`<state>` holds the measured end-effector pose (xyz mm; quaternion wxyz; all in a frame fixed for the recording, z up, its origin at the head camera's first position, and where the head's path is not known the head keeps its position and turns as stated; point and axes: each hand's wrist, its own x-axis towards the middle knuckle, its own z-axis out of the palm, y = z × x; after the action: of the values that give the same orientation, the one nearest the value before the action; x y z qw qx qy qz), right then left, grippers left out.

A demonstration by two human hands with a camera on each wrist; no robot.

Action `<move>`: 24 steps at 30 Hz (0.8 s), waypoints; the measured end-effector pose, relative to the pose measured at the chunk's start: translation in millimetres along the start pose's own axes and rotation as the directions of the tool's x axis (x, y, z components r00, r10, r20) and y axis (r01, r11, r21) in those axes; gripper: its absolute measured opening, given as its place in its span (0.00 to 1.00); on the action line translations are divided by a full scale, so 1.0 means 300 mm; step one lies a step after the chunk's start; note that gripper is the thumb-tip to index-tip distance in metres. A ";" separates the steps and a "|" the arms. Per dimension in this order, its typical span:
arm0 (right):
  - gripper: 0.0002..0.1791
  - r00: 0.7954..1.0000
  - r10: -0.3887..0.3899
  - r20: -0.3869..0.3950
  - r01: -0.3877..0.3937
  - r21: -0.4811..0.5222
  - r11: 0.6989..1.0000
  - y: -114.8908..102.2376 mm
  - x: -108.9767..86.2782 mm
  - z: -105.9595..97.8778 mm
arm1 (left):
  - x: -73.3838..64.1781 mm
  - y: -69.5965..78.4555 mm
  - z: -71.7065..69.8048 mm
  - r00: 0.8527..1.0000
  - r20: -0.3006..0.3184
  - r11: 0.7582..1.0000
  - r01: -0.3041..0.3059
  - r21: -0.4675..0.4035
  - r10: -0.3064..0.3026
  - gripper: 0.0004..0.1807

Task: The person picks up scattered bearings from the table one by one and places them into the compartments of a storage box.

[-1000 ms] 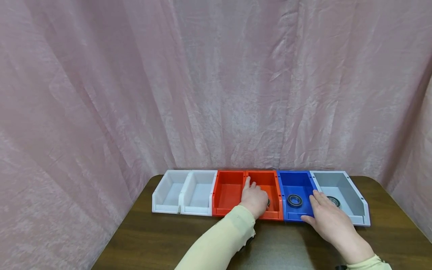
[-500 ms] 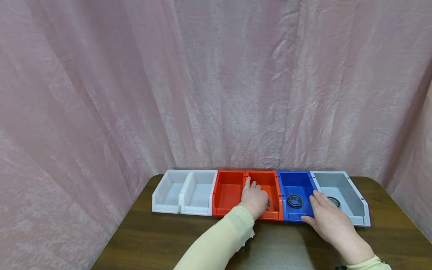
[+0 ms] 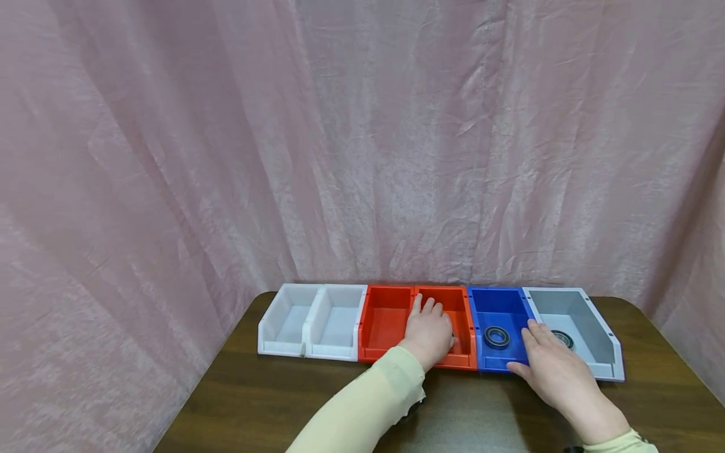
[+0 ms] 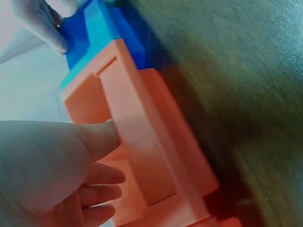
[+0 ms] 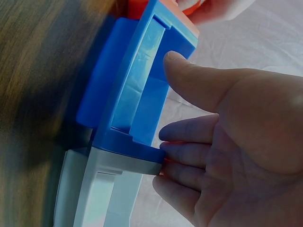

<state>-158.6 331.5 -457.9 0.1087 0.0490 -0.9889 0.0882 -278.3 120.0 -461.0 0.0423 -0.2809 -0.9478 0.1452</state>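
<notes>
My left hand (image 3: 428,331) is over the right-hand red bin (image 3: 466,359). In the left wrist view its thumb and fingers are spread apart, and nothing shows between them. A dark ring that showed beside this hand is now almost wholly hidden by it. My right hand (image 3: 557,371) has straight fingers over the wall between the blue bin (image 3: 498,301) and the grey bin (image 3: 600,336); its thumb is over the blue bin. In the blue bin lies a ball bearing (image 3: 496,346). Another bearing (image 3: 568,340) in the grey bin is partly covered by the right hand.
Two white bins (image 3: 334,352) and another red bin (image 3: 387,314) stand in the same row on the left. The row sits along the back of a brown wooden table (image 3: 243,396). A pink curtain (image 3: 362,157) hangs behind it.
My left hand's fingers have spread, its thumb now shows, and the ring beside it is nearly covered. The right hand has stayed in place. The head view has shifted slightly.
</notes>
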 end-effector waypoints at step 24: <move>0.43 1.000 -0.005 -0.002 0.005 0.004 1.000 0.003 0.002 0.003 | -0.150 -0.066 -0.099 0.978 -0.204 0.996 -0.049 -0.076 0.033 0.40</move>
<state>-159.3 332.2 -458.7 0.1097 0.0513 -0.9886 0.0899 -246.0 87.1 -426.7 0.1244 -0.3153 -0.9375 0.0785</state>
